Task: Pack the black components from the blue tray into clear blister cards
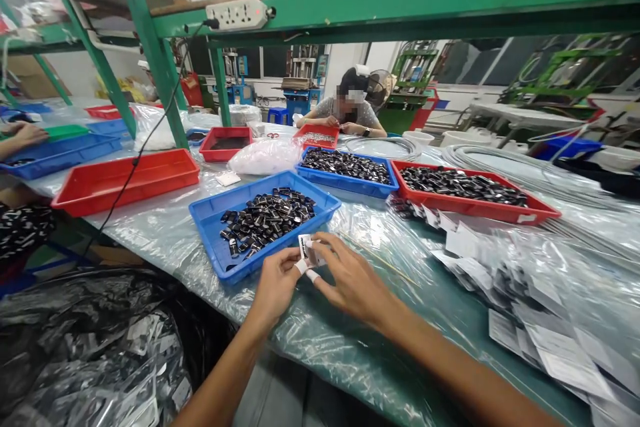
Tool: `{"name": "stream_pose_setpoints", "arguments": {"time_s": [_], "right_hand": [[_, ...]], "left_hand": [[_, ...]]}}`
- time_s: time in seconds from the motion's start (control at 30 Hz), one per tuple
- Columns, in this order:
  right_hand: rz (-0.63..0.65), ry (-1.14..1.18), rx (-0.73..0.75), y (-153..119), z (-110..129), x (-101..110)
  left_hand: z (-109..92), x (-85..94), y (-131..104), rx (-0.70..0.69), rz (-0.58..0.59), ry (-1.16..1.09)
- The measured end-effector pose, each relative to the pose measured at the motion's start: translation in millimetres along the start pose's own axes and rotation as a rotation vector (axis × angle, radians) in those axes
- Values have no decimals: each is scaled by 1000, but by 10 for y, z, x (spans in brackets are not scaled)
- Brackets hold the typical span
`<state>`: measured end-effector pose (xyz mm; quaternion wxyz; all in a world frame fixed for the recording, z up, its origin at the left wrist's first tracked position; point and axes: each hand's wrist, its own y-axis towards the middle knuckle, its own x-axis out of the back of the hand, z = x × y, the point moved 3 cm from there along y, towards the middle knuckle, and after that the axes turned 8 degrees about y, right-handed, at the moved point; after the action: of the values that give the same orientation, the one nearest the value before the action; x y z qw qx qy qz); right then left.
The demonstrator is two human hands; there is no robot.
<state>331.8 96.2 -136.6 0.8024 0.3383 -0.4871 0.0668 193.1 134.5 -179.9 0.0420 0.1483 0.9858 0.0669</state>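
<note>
A small white card with black print (303, 247) is between my two hands, just past the near rim of a blue tray (205, 240). My left hand (278, 280) pinches its left side between thumb and fingers. From the right, my right hand (345, 273) has its fingertips closed on the card's other side; whether a clear bag is around the card, I cannot tell. White covers wrap some of my fingertips, the thumbs among them. Small black pieces with metallic marks (267, 217) lie heaped in the blue tray, right beyond my hands.
Another blue tray (345, 187) and a red tray (543, 213) hold more black pieces. Bagged cards (545, 333) spread over the right side. An empty red tray (125, 177) and a black bag of packets (100, 347) are left. A co-worker (345, 110) sits opposite.
</note>
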Motion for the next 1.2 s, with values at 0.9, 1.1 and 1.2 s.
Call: {"name": "stream_pose_setpoints", "arguments": {"time_s": [0.9, 1.1, 1.2], "right_hand": [[-386, 345, 105, 1186, -138, -446], [-279, 473, -125, 1260, -348, -469], [-231, 298, -208, 1279, -434, -413]], "left_hand": [[-602, 803, 437, -221, -393, 510], [-537, 1080, 522, -192, -501, 590], [-512, 1205, 527, -155, -535, 511]]}}
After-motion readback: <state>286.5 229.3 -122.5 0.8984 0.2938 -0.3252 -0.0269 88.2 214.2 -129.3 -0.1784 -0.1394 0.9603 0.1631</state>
